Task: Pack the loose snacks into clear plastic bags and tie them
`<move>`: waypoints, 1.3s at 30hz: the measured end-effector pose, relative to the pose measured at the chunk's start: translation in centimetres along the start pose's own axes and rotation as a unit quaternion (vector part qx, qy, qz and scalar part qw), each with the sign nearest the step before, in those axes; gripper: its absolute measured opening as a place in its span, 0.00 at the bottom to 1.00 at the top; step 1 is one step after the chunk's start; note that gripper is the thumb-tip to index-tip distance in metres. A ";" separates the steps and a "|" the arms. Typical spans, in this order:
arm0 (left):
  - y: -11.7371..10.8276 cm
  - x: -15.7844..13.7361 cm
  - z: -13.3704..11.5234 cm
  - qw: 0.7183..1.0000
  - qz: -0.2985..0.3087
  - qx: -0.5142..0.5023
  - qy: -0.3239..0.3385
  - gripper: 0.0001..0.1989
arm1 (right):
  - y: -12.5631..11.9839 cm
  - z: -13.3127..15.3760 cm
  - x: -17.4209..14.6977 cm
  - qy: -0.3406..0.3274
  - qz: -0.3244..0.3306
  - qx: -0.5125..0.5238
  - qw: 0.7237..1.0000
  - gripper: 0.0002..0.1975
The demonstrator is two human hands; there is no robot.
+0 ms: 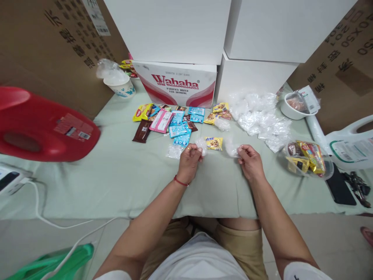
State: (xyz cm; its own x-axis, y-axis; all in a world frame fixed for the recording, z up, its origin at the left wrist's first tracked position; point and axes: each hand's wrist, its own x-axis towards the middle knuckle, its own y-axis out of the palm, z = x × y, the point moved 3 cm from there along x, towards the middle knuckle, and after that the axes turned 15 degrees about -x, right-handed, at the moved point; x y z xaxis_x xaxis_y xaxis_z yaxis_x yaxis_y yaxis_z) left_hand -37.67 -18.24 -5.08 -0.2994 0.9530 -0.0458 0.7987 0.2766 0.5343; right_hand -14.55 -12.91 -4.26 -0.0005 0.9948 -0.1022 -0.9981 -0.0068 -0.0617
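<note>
My left hand (190,161) pinches a crinkled clear plastic piece (201,146) between thumb and fingers. Another crinkled clear plastic piece (230,148) is gripped in the fingertips of my right hand (250,161). Whether these are bags or bubble wrap I cannot tell. Between the two, on the cloth, lies a yellow cookie packet (214,143). Beside my left hand is a flat bit of clear plastic (175,151). Just beyond it are blue sachets (178,130), a pink packet (162,120), a brown snack bar (142,130) and a yellow snack packet (142,112).
A heap of clear plastic (256,114) lies at back right. Nearby stand a clear bowl of snacks (309,159), a white bowl (297,111), a phone (340,184) and a white jug (352,144). A Wahaha carton (177,83) bounds the back; a red jug (43,124) stands left.
</note>
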 end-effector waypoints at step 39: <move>-0.1 -0.9 -0.8 0.971 0.084 -0.062 -0.216 0.26 | 3.9 3.0 -5.1 -0.275 0.089 -0.347 0.892 0.13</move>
State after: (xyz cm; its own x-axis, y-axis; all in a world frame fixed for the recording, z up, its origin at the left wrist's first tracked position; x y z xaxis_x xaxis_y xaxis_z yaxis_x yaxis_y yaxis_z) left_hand -37.91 -19.22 -4.42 0.0983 0.9538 -0.2838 0.7403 0.1205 0.6614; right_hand -18.67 -17.72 -1.04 -0.3757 0.8702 0.3187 -0.7002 -0.0413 -0.7127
